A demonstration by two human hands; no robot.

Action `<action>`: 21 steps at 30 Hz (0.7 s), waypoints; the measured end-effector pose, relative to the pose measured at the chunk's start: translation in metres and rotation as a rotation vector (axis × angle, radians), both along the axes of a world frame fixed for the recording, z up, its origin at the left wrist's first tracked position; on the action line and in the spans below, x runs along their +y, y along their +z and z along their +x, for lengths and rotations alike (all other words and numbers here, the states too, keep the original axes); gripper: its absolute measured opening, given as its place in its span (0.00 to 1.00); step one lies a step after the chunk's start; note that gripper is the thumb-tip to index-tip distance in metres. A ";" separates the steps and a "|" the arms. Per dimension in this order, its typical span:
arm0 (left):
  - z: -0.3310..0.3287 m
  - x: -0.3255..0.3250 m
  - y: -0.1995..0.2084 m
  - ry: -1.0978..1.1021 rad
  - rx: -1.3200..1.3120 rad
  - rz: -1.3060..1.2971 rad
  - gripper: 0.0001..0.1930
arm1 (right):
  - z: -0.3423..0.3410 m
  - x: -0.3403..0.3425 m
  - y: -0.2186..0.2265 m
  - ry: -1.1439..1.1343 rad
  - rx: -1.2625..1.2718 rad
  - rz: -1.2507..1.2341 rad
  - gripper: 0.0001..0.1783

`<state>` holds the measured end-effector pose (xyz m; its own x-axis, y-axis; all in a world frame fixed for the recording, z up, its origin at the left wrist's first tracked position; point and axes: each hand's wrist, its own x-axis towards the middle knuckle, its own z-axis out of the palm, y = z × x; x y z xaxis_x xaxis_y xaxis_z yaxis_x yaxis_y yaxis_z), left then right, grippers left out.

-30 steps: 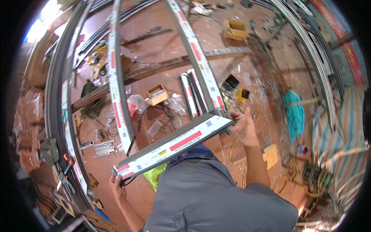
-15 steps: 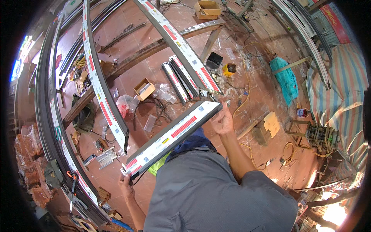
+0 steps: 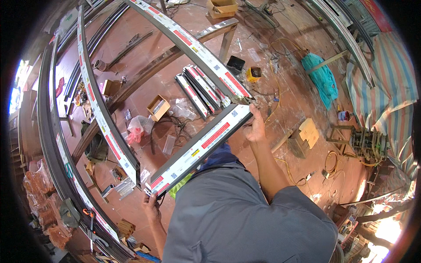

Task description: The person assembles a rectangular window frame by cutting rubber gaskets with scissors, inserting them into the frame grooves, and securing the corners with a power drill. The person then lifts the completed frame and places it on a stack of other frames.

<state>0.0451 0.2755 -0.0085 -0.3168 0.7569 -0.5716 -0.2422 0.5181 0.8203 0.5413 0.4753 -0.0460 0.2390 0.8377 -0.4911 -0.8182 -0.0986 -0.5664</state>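
Observation:
A short dark frame profile (image 3: pixel 206 142) with white and red protective film spans the space in front of my body, its ends cut at a slant. My left hand (image 3: pixel 152 207) is closed on its lower left end. At the upper right end, my right hand (image 3: pixel 256 126) grips the corner, thumb on top and the other fingers partly hidden. That end meets or nearly meets the slanted tip of a long filmed profile (image 3: pixel 193 46). Another long profile (image 3: pixel 97 103) ends just above my left hand, with a small gap to the short piece.
A wooden trestle beam (image 3: pixel 144 74) passes under the long profiles. Several short profiles (image 3: pixel 199 90) lie on the tiled floor beside an open carton (image 3: pixel 158 108). More long profiles (image 3: pixel 49 144) stand at left, with pliers-like tools and a dark cap (image 3: pixel 70 213). Yellow hose (image 3: pixel 332 164) coils at right.
The short profile's right end has come up against the right long profile's tip. My right hand has closed more firmly round that end. The whole view has shifted slightly.

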 end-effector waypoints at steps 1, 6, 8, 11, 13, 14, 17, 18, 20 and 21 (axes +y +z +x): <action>0.006 0.002 -0.003 0.005 -0.014 0.002 0.15 | 0.005 0.003 -0.002 -0.018 0.005 -0.006 0.20; 0.015 0.005 -0.013 -0.021 -0.020 -0.034 0.16 | 0.015 0.009 -0.007 -0.072 0.004 -0.015 0.19; 0.013 0.005 -0.012 -0.008 0.003 -0.060 0.16 | 0.011 0.009 0.006 -0.093 0.021 -0.001 0.18; 0.011 0.009 -0.005 -0.038 0.017 -0.068 0.18 | 0.012 0.010 0.012 -0.091 0.063 -0.022 0.17; 0.012 0.014 -0.001 -0.033 0.016 -0.072 0.18 | 0.014 0.011 0.014 -0.085 0.086 -0.014 0.17; 0.014 0.016 0.001 -0.031 0.015 -0.074 0.18 | 0.015 0.014 0.016 -0.084 0.092 0.008 0.17; 0.025 0.025 0.010 0.054 0.020 -0.016 0.20 | 0.014 0.017 0.025 -0.085 0.121 0.032 0.17; 0.013 0.020 0.002 0.029 0.007 -0.053 0.21 | 0.016 0.017 0.017 -0.099 0.144 0.023 0.17; 0.007 0.019 -0.002 0.013 0.000 -0.062 0.21 | 0.017 0.020 0.014 -0.129 0.152 -0.020 0.15; 0.004 0.017 -0.004 0.004 -0.003 -0.067 0.20 | 0.017 0.020 0.012 -0.135 0.157 -0.049 0.16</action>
<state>0.0493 0.2929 -0.0123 -0.3185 0.7157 -0.6215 -0.2468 0.5704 0.7834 0.5588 0.4954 -0.0335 0.2649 0.7772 -0.5707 -0.9035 -0.0067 -0.4285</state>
